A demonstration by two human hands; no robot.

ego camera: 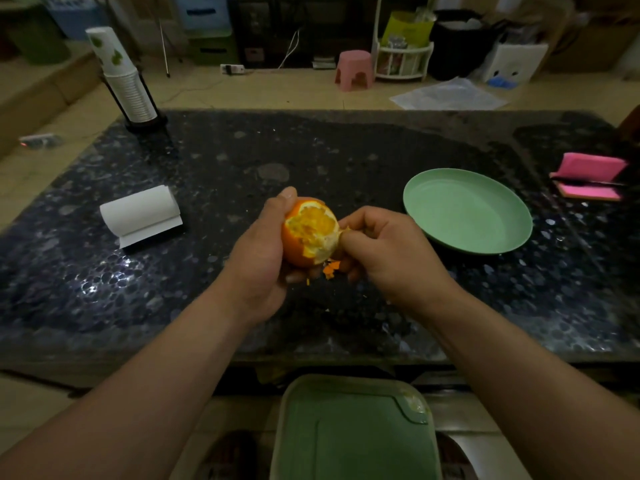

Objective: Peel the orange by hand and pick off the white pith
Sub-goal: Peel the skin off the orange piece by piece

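Left hand (258, 251) grips the round, partly peeled orange (309, 232) above the dark speckled stone table (104, 289): top flesh and white pith exposed, lower rind intact. Right hand (388, 251), just beside it, pinches a peel strip (344, 231) at the orange's edge; small peel scraps (330, 268) sit below the fruit.

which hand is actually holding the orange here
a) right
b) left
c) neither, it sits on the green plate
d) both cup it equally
b: the left hand is wrapped round the orange, while the right hand only pinches a bit of peel at its edge, and the green plate holds nothing.
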